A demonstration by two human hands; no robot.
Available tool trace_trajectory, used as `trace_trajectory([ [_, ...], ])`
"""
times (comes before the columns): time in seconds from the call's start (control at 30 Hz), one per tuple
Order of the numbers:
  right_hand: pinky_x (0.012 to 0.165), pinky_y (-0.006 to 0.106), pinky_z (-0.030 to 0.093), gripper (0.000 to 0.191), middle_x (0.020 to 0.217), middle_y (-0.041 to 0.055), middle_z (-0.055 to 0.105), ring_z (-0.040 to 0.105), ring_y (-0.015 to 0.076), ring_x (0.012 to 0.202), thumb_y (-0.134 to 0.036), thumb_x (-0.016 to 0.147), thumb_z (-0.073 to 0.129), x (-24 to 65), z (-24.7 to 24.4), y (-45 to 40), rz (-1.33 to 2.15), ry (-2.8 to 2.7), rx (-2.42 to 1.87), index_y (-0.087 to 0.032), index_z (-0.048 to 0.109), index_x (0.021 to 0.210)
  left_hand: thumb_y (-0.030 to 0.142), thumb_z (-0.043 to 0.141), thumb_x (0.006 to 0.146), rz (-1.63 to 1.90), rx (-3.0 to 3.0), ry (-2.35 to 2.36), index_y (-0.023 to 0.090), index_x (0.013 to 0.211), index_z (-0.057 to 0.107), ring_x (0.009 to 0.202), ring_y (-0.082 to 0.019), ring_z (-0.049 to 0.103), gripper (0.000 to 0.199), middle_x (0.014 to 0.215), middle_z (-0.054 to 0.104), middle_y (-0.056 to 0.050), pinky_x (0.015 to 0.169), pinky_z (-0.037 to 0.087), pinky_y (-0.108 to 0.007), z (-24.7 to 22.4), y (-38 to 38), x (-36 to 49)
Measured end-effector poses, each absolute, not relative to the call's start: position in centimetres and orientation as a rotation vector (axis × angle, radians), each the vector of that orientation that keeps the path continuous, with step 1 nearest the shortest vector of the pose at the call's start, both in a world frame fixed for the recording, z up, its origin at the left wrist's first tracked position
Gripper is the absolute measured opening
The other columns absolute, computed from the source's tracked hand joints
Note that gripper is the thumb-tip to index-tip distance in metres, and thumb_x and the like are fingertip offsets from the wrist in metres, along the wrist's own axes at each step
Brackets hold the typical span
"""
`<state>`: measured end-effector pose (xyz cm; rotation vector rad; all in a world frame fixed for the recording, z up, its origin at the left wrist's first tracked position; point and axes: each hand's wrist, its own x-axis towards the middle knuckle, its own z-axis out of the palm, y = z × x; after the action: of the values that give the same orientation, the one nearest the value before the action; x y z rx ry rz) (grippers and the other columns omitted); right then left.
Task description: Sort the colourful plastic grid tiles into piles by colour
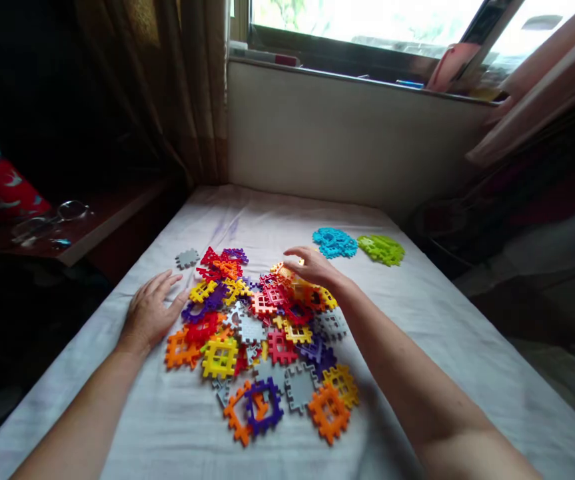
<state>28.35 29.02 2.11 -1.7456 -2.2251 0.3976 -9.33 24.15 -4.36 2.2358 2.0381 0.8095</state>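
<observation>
A loose pile of interlocking plastic tiles (252,329) in red, orange, yellow, purple and grey lies on the bed sheet. Many are square with toothed edges, some are frames with open middles. My left hand (152,313) rests flat at the pile's left side, fingers spread, thumb beside a purple tile (194,312). Over the far right part of the pile is my right hand (312,267), its fingers bent and apart above orange and red tiles (274,293). Its palm side is hidden, and nothing shows in its grasp. Beyond it sit a blue tile heap (335,242) and a green tile heap (381,250).
A single grey tile (187,259) lies beyond my left hand. The pale sheet (132,413) covers the surface up to the wall (337,133) under the window. At left, a dark wooden shelf (112,220) holds glasses (72,211) and a red patterned item (4,190).
</observation>
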Motion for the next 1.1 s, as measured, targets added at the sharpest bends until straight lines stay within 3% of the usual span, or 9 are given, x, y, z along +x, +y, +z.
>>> trace_trajectory([
  [0.13, 0.101, 0.036, 0.046, 0.045, 0.132, 0.0148, 0.064, 0.059, 0.0273, 0.122, -0.046, 0.095, 0.056, 29.1, 0.6, 31.1, 0.216, -2.029, -2.187, -0.021, 0.068, 0.129, 0.056, 0.038, 0.089, 0.614, 2.137, 2.171, 0.017, 0.137, 0.059, 0.142, -0.034, 0.044, 0.065, 0.152, 0.049, -0.018, 0.118, 0.033, -0.053, -3.4, 24.2, -8.5],
  [0.23, 0.097, 0.034, 0.047, 0.039, 0.124, 0.0110, 0.066, 0.060, 0.0258, 0.118, -0.050, 0.096, 0.051, 28.8, -0.3, 30.7, 0.222, -2.137, -2.145, -0.025, 0.074, 0.116, 0.061, 0.034, 0.091, 0.413, 2.003, 2.269, 0.015, 0.147, 0.049, 0.148, -0.038, 0.034, 0.074, 0.158, 0.040, -0.020, 0.119, 0.023, -0.063, -2.1, 25.4, -7.9],
  [0.33, 0.101, 0.031, 0.045, 0.039, 0.125, 0.0091, 0.067, 0.060, 0.0229, 0.120, -0.049, 0.098, 0.051, 28.9, -0.4, 28.9, 0.308, -2.267, -1.973, -0.025, 0.073, 0.118, 0.064, 0.033, 0.091, 0.311, 1.969, 2.251, 0.014, 0.153, 0.040, 0.149, -0.040, 0.029, 0.080, 0.161, 0.036, -0.019, 0.119, 0.013, -0.069, -0.9, 27.7, -7.1],
  [0.43, 0.107, 0.032, 0.043, 0.041, 0.134, 0.0101, 0.065, 0.058, 0.0222, 0.126, -0.045, 0.099, 0.051, 29.7, 0.2, 26.2, 0.424, -2.233, -1.862, -0.022, 0.067, 0.129, 0.061, 0.031, 0.093, 0.292, 2.001, 2.150, 0.019, 0.149, 0.047, 0.145, -0.039, 0.038, 0.071, 0.157, 0.044, -0.017, 0.118, 0.013, -0.070, -0.3, 29.6, -5.3],
  [0.6, 0.113, 0.039, 0.041, 0.046, 0.142, 0.0101, 0.061, 0.055, 0.0228, 0.133, -0.044, 0.098, 0.053, 32.1, 1.2, 19.2, 0.427, -1.987, -1.732, -0.024, 0.061, 0.138, 0.056, 0.032, 0.094, 0.327, 2.221, 1.842, 0.022, 0.144, 0.052, 0.138, -0.033, 0.049, 0.064, 0.151, 0.053, -0.013, 0.117, 0.025, -0.063, -0.2, 28.1, -1.8],
  [0.73, 0.118, 0.050, 0.033, 0.081, 0.159, 0.0122, 0.041, 0.038, 0.0315, 0.146, -0.062, 0.079, 0.073, 33.5, 0.6, 11.9, 0.465, -2.194, -1.555, -0.030, 0.050, 0.149, 0.063, 0.038, 0.091, 0.462, 2.344, 1.824, 0.021, 0.147, 0.049, 0.147, -0.032, 0.037, 0.071, 0.158, 0.043, -0.015, 0.119, 0.028, -0.054, -0.8, 22.9, -2.0],
  [0.87, 0.120, 0.060, 0.023, 0.112, 0.165, 0.0150, 0.029, 0.025, 0.0408, 0.151, -0.072, 0.059, 0.083, 33.0, -0.5, 6.8, 0.474, -2.417, -1.516, -0.031, 0.042, 0.154, 0.072, 0.057, 0.077, 0.347, 2.478, 1.677, 0.028, 0.154, 0.039, 0.152, -0.039, 0.025, 0.090, 0.166, 0.029, -0.013, 0.119, 0.022, -0.062, -2.0, 15.8, -2.6],
  [0.97, 0.119, 0.062, 0.022, 0.104, 0.163, 0.0150, 0.033, 0.027, 0.0411, 0.150, -0.069, 0.063, 0.083, 31.0, -0.7, 6.1, 0.441, -2.442, -1.599, -0.033, 0.045, 0.152, 0.069, 0.069, 0.068, 0.282, 2.578, 1.571, 0.031, 0.154, 0.040, 0.152, -0.042, 0.022, 0.098, 0.167, 0.025, -0.014, 0.119, 0.012, -0.068, -2.6, 12.0, -1.4],
  [1.1, 0.117, 0.053, 0.028, 0.076, 0.152, 0.0143, 0.050, 0.044, 0.0328, 0.141, -0.055, 0.079, 0.076, 27.4, -0.3, 8.1, 0.278, -2.288, -1.686, -0.028, 0.052, 0.147, 0.059, 0.060, 0.083, 0.374, 2.554, 1.630, 0.027, 0.151, 0.045, 0.151, -0.038, 0.028, 0.076, 0.163, 0.033, -0.017, 0.118, 0.012, -0.069, -2.4, 10.9, 2.1],
])
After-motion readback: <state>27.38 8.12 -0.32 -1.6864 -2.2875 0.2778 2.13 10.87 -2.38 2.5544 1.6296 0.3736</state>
